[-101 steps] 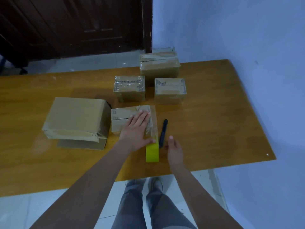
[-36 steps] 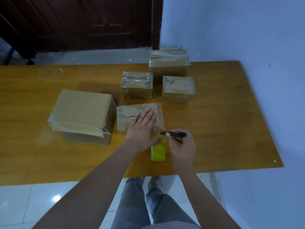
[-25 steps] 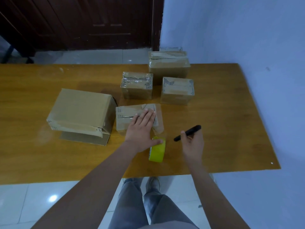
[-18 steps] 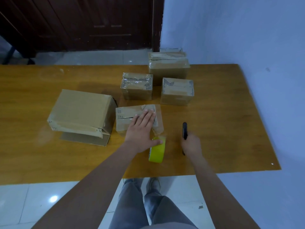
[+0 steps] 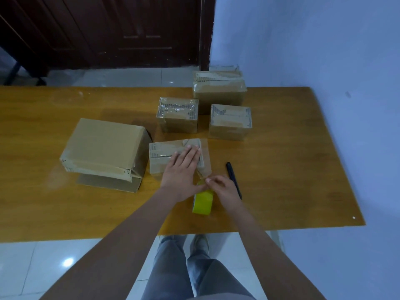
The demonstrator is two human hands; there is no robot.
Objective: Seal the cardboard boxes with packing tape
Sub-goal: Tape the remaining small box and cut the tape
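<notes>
Pressing flat on the small brown cardboard box [image 5: 173, 156] near the middle of the wooden table [image 5: 281, 169]: left hand [image 5: 180, 169], fingers straight, thumb touching the roll. Pinching the clear tape strip [image 5: 205, 161] beside the yellow-green roll of packing tape [image 5: 203, 202], which is standing on edge at the box's near corner: right hand [image 5: 223, 187], fingertips together. Lying just right, untouched: slim black cutter [image 5: 233, 178]. Judging the film as thin, limp, sticky and prone to folding on itself; taking hold at its edges, under tension. Judging the box as light and likely to slide, hence holding it down.
</notes>
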